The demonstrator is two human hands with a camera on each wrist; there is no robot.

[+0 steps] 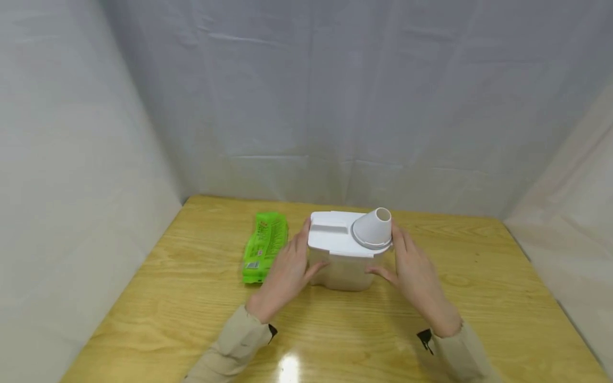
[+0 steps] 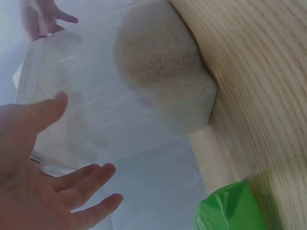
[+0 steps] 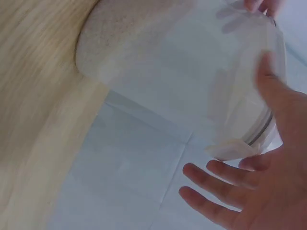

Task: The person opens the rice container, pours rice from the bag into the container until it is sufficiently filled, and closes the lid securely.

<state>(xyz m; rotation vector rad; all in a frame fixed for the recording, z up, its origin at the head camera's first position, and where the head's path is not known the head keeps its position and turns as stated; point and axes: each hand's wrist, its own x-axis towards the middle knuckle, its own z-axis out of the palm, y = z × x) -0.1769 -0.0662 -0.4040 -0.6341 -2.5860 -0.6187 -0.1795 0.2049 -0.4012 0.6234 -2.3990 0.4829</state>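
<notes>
A translucent storage container with a white lid stands upright on the wooden table. Its lid carries a white cone-shaped spout cap at the right end. Grain-like contents fill the bottom part, as the left wrist view shows. My left hand is at the container's left end, thumb toward the front face, fingers extended along the side. At the right end, my right hand lies likewise, its fingers spread and fairly straight near the lid's edge. Firm contact is hard to tell.
Left of the container lies a bright green printed bag, close to my left hand. The wooden table reaches back to a pale hanging sheet, with more sheeting on both sides.
</notes>
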